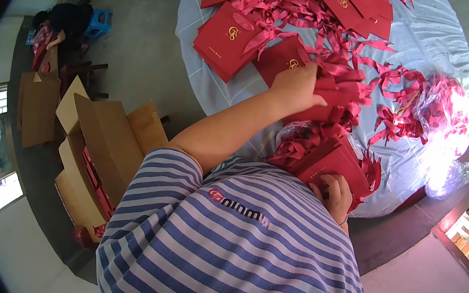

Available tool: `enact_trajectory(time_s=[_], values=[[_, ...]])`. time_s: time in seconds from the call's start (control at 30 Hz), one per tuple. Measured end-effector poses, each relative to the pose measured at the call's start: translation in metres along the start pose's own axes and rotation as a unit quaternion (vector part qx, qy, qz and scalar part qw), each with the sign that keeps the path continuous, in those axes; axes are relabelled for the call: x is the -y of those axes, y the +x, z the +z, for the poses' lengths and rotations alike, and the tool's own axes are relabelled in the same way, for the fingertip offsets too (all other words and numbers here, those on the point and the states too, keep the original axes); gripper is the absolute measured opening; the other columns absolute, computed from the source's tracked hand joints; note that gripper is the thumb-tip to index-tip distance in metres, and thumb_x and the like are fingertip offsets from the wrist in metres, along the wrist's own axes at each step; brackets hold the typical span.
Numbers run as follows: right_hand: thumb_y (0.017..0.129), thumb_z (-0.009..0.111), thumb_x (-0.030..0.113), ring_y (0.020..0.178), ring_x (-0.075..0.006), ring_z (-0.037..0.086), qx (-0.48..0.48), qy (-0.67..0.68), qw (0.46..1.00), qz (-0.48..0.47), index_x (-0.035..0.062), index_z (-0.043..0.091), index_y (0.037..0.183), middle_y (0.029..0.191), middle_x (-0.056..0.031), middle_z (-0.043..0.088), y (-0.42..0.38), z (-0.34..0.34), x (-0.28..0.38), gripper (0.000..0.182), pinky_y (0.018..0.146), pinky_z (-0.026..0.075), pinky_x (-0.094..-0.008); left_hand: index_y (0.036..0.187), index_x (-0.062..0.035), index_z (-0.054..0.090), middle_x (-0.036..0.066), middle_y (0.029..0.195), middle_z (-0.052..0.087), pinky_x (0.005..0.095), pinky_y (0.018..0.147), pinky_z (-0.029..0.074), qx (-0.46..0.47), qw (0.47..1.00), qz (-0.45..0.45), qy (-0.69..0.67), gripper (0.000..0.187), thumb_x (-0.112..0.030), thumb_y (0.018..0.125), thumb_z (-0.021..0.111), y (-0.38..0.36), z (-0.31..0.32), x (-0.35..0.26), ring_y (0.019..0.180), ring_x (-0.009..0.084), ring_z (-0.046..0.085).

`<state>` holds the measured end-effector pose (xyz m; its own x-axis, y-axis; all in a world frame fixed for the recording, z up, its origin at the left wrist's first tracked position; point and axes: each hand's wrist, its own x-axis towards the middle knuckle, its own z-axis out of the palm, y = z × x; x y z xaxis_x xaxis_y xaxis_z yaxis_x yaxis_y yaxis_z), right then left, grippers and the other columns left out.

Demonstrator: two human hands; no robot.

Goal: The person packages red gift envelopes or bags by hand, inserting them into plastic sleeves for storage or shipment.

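Note:
My left hand (296, 89) reaches over the table with fingers bent round the edge of a bunch of red gift bags (341, 93) with ribbon handles. Beside it lies a flat red bag (277, 56) with a gold logo, partly covered by the hand. Close to my body, my right hand (336, 195) is curled over a stack of flat red bags (328, 160), its fingertips partly hidden. Red ribbons (344, 115) lie between the two bunches. Left of my left hand is another stack of red bags (226, 40) with gold logos.
More red bags (344, 3) and tangled ribbons (279, 0) cover the far side of the cloth-covered table (196, 12). Clear plastic (449, 111) holds ribbons at the right. Open cardboard boxes (105, 134) stand at left. A person (66, 21) bends near a blue stool (99, 23).

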<state>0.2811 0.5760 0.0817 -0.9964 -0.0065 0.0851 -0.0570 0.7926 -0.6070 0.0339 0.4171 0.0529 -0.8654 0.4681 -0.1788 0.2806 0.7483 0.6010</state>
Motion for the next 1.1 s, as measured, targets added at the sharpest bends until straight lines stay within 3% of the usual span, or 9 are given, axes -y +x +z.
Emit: enact_trajectory(time_s=[0.03,0.07,0.17,0.27,0.43,0.53,0.63,0.9,1.1], values=[[0.070,0.079,0.017,0.070,-0.0266,0.061,0.000,-0.001,1.000,0.000,0.0060,0.060,0.095,0.084,-0.0097,0.060,-0.001,0.000,0.001,0.033,0.058,0.050,-0.0335,0.107,0.0031,0.047,0.027,0.092,0.064,0.0466,0.077,0.053,-0.035,0.999,0.009,-0.005,0.075,-0.044,0.062,0.084,0.006,0.004,0.007,0.088,0.0389,0.066],[0.070,0.079,0.017,0.070,-0.0266,0.061,-0.001,-0.002,1.000,0.001,0.0061,0.060,0.095,0.084,-0.0097,0.060,-0.002,0.000,0.001,0.033,0.058,0.050,-0.0336,0.115,0.0051,0.050,0.035,0.116,0.055,0.0477,0.092,0.047,0.003,0.998,-0.037,-0.059,0.084,-0.052,0.062,0.081,0.015,-0.001,0.019,0.111,0.0425,0.057],[0.070,0.080,0.018,0.071,-0.0265,0.061,-0.006,-0.003,1.000,0.003,0.0065,0.060,0.095,0.083,-0.0095,0.060,-0.001,-0.002,0.000,0.033,0.059,0.050,-0.0337,0.125,0.0093,0.050,0.036,0.151,0.011,0.0535,0.113,0.020,0.043,0.993,-0.095,0.064,0.105,-0.070,0.060,0.074,0.033,0.002,0.049,0.140,0.0529,0.010],[0.070,0.080,0.019,0.072,-0.0262,0.061,-0.004,0.000,1.000,0.006,0.0070,0.060,0.095,0.083,-0.0091,0.059,-0.002,-0.001,0.001,0.033,0.060,0.050,-0.0339,0.125,0.0091,0.050,0.037,0.151,0.010,0.0565,0.112,0.020,0.085,0.983,-0.147,0.062,0.106,-0.070,0.059,0.074,0.041,0.005,0.058,0.141,0.0517,0.011],[0.071,0.079,0.019,0.073,-0.0257,0.061,-0.006,-0.004,1.000,0.002,0.0077,0.061,0.094,0.084,-0.0082,0.059,-0.001,-0.001,0.001,0.032,0.061,0.050,-0.0339,0.121,0.0084,0.051,0.030,0.135,0.038,0.0609,0.102,0.033,-0.019,0.994,-0.070,0.081,0.102,-0.066,0.057,0.079,0.023,0.009,0.034,0.127,0.0459,0.038],[0.072,0.078,0.019,0.075,-0.0255,0.062,-0.002,-0.006,1.000,0.009,0.0079,0.061,0.094,0.085,-0.0078,0.060,0.000,-0.003,0.002,0.031,0.061,0.050,-0.0343,0.113,0.0027,0.047,0.025,0.123,0.049,0.0467,0.085,0.051,-0.083,0.996,0.016,0.033,0.077,-0.041,0.063,0.086,0.003,0.002,-0.001,0.102,0.0395,0.059],[0.072,0.077,0.020,0.077,-0.0253,0.062,0.004,-0.006,1.000,0.004,0.0082,0.061,0.093,0.086,-0.0072,0.060,0.001,-0.004,0.002,0.029,0.061,0.050,-0.0351,0.125,0.0056,0.041,0.027,0.120,0.053,0.0453,0.088,0.049,-0.058,0.996,0.056,0.031,0.084,-0.039,0.067,0.082,-0.001,0.002,-0.015,0.105,0.0410,0.058],[0.074,0.076,0.021,0.077,-0.0265,0.062,-0.011,-0.017,0.999,-0.040,0.0092,0.060,0.098,0.088,-0.0073,0.060,-0.001,-0.005,-0.004,0.031,0.063,0.051,-0.0349,0.116,-0.0012,0.049,0.017,0.105,0.061,0.0432,0.080,0.050,-0.026,0.984,0.153,0.091,0.060,-0.027,0.070,0.078,0.006,-0.016,-0.053,0.096,0.0366,0.061],[0.079,0.071,0.023,0.085,-0.0286,0.061,0.038,-0.018,0.998,-0.041,0.0083,0.058,0.106,0.094,-0.0096,0.058,0.001,-0.009,-0.002,0.033,0.070,0.052,-0.0370,0.110,-0.0042,0.055,0.012,0.095,0.059,0.0403,0.071,0.051,-0.162,0.926,0.325,0.100,0.049,-0.022,0.070,0.077,0.009,-0.007,-0.075,0.084,0.0320,0.062]])
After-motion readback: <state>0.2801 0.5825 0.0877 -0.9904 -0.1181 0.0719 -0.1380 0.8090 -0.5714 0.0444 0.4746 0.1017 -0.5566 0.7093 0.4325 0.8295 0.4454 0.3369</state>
